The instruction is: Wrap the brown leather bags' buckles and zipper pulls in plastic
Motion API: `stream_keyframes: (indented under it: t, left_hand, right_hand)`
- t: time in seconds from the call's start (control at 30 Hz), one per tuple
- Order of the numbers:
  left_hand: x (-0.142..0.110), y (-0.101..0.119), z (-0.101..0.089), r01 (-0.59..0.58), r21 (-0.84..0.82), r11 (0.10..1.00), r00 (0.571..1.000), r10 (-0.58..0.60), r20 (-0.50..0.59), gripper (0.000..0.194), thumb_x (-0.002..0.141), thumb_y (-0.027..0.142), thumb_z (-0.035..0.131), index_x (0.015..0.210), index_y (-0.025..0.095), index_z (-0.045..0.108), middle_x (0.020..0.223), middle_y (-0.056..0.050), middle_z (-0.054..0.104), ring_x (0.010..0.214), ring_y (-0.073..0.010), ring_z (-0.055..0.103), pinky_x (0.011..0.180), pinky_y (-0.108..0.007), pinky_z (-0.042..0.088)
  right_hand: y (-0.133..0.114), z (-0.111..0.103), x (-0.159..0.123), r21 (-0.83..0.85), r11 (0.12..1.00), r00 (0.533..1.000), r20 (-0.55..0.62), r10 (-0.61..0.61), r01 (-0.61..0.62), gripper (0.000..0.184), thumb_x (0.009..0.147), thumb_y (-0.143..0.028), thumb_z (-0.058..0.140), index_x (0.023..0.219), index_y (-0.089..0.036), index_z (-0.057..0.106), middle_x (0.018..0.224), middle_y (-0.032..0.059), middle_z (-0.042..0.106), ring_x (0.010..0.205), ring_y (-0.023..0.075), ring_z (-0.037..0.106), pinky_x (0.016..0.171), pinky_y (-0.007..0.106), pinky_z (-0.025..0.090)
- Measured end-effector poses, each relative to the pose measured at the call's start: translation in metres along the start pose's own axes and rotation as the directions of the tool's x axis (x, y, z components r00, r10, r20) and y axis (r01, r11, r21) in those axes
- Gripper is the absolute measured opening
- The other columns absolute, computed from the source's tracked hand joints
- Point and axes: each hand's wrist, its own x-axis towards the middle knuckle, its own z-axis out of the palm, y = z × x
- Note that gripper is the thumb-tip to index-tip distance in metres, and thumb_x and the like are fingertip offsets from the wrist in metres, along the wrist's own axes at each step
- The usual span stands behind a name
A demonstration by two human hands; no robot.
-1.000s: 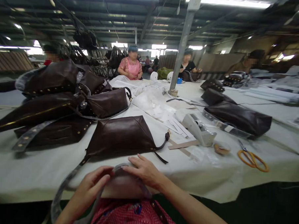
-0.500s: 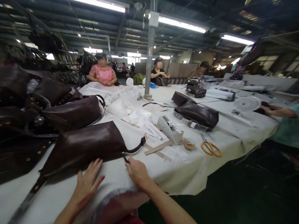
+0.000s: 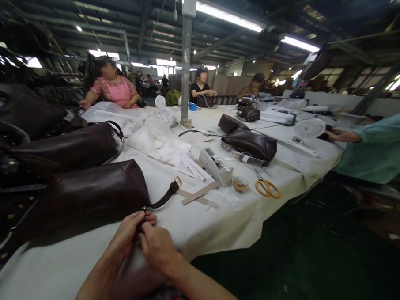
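Note:
A dark brown leather bag (image 3: pixel 85 193) lies flat on the white table (image 3: pixel 216 221) in front of me, its short strap with a buckle (image 3: pixel 171 191) trailing to the right. My left hand (image 3: pixel 130 233) and my right hand (image 3: pixel 156 245) meet at the bag's near right corner. Both pinch something small and dark there, by a small metal fitting; I cannot make out what it is.
More brown bags (image 3: pixel 64 146) are piled at the left. A tape dispenser (image 3: pixel 215 166), card strips (image 3: pixel 198 193), orange-handled scissors (image 3: pixel 267 188) and another bag (image 3: pixel 249 143) lie to the right. A person in teal (image 3: pixel 375 149) stands at right; others sit across the table. A post (image 3: pixel 186 61) rises mid-table.
My left hand lay flat and open by the bag; now both hands have closed together at the bag's corner. The view has swung right.

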Motion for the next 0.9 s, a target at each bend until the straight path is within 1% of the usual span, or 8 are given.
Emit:
stream_keyframes:
  t: [0.13,0.23,0.33,0.4,0.53,0.67,0.77,0.9]
  left_hand:
    - [0.006,0.002,-0.009,0.021,-0.089,0.996,0.999,-0.025,-0.047,0.012,0.081,0.003,0.057,0.072,0.009,0.062,0.066,-0.007,0.067,0.054,-0.0128,0.063,0.053,-0.022,0.053]
    - [0.006,-0.001,-0.015,0.028,-0.083,0.996,1.000,-0.029,-0.012,0.010,0.082,0.006,0.057,0.073,0.009,0.062,0.059,-0.002,0.060,0.040,-0.0067,0.049,0.039,-0.017,0.041]
    - [0.005,-0.008,-0.015,-0.014,-0.023,1.000,1.000,0.014,0.000,0.009,0.083,0.017,0.061,0.078,0.009,0.063,0.055,0.001,0.055,0.035,-0.0026,0.032,0.032,-0.013,0.024]
    - [0.002,-0.010,-0.013,-0.038,0.006,0.999,0.999,0.038,0.003,0.013,0.081,0.022,0.062,0.083,0.009,0.064,0.056,0.000,0.056,0.036,-0.0031,0.033,0.032,-0.013,0.024]
    - [-0.006,-0.007,-0.013,-0.008,-0.010,1.000,1.000,0.008,0.014,0.018,0.080,0.022,0.061,0.090,0.007,0.065,0.060,-0.002,0.058,0.043,-0.0062,0.041,0.036,-0.015,0.032]
    - [-0.012,-0.003,-0.017,0.017,-0.050,0.999,1.000,-0.016,0.012,0.018,0.079,0.018,0.063,0.091,0.006,0.066,0.062,-0.002,0.058,0.046,-0.0069,0.045,0.041,-0.016,0.037]
    - [-0.011,-0.006,-0.019,-0.002,-0.068,0.998,1.000,0.004,0.026,0.017,0.076,0.019,0.067,0.089,0.007,0.066,0.062,-0.002,0.058,0.047,-0.0072,0.046,0.041,-0.016,0.038]
    - [-0.007,-0.010,-0.021,0.005,-0.086,0.996,0.999,-0.002,0.040,0.016,0.078,0.018,0.066,0.090,0.008,0.065,0.063,-0.002,0.058,0.047,-0.0069,0.047,0.041,-0.016,0.038]
  right_hand:
    - [0.021,-0.016,-0.020,0.108,0.977,0.983,-0.044,-0.178,0.182,0.015,0.091,-0.028,0.054,0.098,-0.023,0.066,0.087,0.0019,0.074,0.077,0.0189,0.069,0.070,0.026,0.049]
    - [0.071,-0.065,-0.034,0.159,0.980,0.938,-0.343,-0.056,0.117,0.020,0.094,-0.027,0.049,0.089,-0.022,0.068,0.084,0.0016,0.072,0.075,0.0155,0.066,0.070,0.023,0.048]
    - [0.141,-0.131,-0.045,-0.002,0.993,0.717,-0.692,0.082,-0.117,0.027,0.095,-0.033,0.046,0.091,-0.020,0.069,0.090,0.0085,0.069,0.086,0.0215,0.063,0.079,0.032,0.049]
    - [0.188,-0.167,-0.049,-0.204,0.929,0.648,-0.760,0.048,-0.309,0.029,0.094,-0.032,0.046,0.096,-0.018,0.071,0.105,0.0146,0.065,0.101,0.0277,0.059,0.091,0.042,0.045]
    - [0.253,-0.195,-0.052,-0.503,0.724,0.780,-0.621,0.076,-0.471,0.021,0.087,-0.032,0.058,0.094,-0.020,0.073,0.124,0.0177,0.059,0.121,0.0365,0.047,0.099,0.050,0.037]
    - [0.282,-0.190,-0.048,-0.558,0.719,0.861,-0.496,0.112,-0.415,0.020,0.087,-0.027,0.056,0.078,-0.021,0.073,0.114,0.0153,0.064,0.109,0.0291,0.057,0.095,0.042,0.042]
    - [0.289,-0.189,-0.045,-0.506,0.761,0.835,-0.544,0.082,-0.405,0.021,0.087,-0.031,0.054,0.086,-0.019,0.072,0.120,0.0152,0.061,0.108,0.0278,0.058,0.091,0.039,0.045]
    - [0.285,-0.193,-0.049,-0.291,0.902,0.694,-0.719,0.014,-0.319,0.033,0.089,-0.043,0.047,0.092,-0.017,0.067,0.111,0.0154,0.064,0.105,0.0285,0.060,0.090,0.043,0.046]
